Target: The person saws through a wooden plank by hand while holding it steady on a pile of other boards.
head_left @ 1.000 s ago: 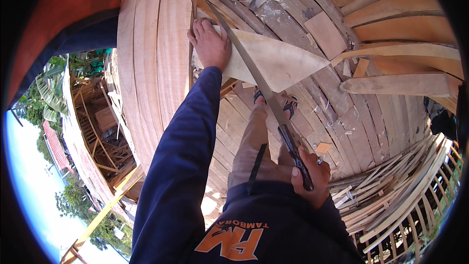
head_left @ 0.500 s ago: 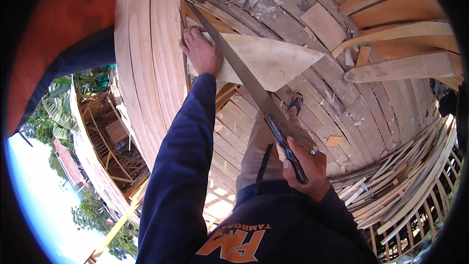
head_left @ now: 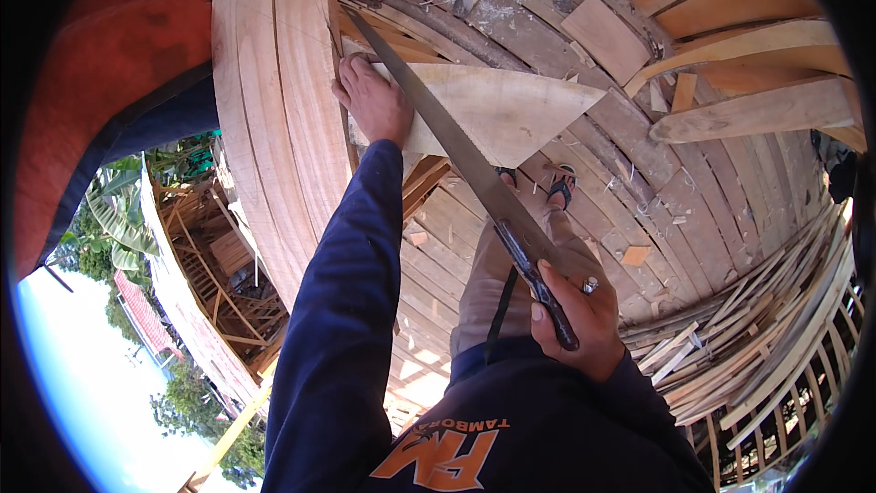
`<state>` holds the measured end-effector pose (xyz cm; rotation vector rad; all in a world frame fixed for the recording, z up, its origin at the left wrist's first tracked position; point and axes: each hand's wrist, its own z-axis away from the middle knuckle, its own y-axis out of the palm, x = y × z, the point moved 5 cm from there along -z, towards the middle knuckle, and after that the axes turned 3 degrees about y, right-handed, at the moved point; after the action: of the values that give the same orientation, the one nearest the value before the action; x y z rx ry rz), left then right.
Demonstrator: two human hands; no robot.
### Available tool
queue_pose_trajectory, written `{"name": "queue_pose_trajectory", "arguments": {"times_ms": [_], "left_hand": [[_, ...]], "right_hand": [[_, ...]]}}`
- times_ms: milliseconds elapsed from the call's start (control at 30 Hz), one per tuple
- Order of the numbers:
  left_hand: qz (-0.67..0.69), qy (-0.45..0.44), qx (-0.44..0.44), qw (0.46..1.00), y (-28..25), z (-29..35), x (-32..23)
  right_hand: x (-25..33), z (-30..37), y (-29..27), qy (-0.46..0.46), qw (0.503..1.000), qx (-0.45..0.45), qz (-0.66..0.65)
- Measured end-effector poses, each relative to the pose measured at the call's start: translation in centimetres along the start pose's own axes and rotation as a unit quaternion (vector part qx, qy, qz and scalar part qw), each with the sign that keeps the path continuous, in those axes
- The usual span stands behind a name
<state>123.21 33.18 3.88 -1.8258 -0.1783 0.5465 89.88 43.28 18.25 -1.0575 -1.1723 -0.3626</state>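
Observation:
My right hand [head_left: 584,319], with a ring on one finger, is closed around the dark handle of a handsaw [head_left: 456,141]. The long blade slants up and left, its tip near the edge of upright wooden planking [head_left: 306,64]. A pale, roughly triangular wooden board [head_left: 511,108] lies beneath the blade, its narrow end to the right. On the board's left end, beside the planking, my left hand [head_left: 376,102] grips with its fingers curled. The blade runs just right of that hand; whether its teeth touch the board I cannot tell.
Plank flooring [head_left: 675,246] carries shavings and offcuts. A stack of thin wooden strips [head_left: 757,301] lies at the lower right, below curved timbers [head_left: 757,119]. An orange cloth [head_left: 128,55] shows at upper left. Past the planking on the left is another wooden hull [head_left: 228,256].
The view has shifted slightly, and a second sandalled foot now shows below the board. Both hands keep their holds; the saw lies almost the same against the board.

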Motion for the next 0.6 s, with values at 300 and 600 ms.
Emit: {"name": "queue_pose_trajectory", "arguments": {"times_ms": [300,600], "left_hand": [[-0.006,0.0,-0.011,1.0,0.0,-0.1,0.0],[-0.004,-0.016,-0.009,1.0,-0.3,-0.1,-0.2]], "right_hand": [[0.0,0.0,-0.3,0.0,1.0,0.001,-0.011],[0.0,4.1,-1.6,0.042,0.999,0.017,0.007]]}}
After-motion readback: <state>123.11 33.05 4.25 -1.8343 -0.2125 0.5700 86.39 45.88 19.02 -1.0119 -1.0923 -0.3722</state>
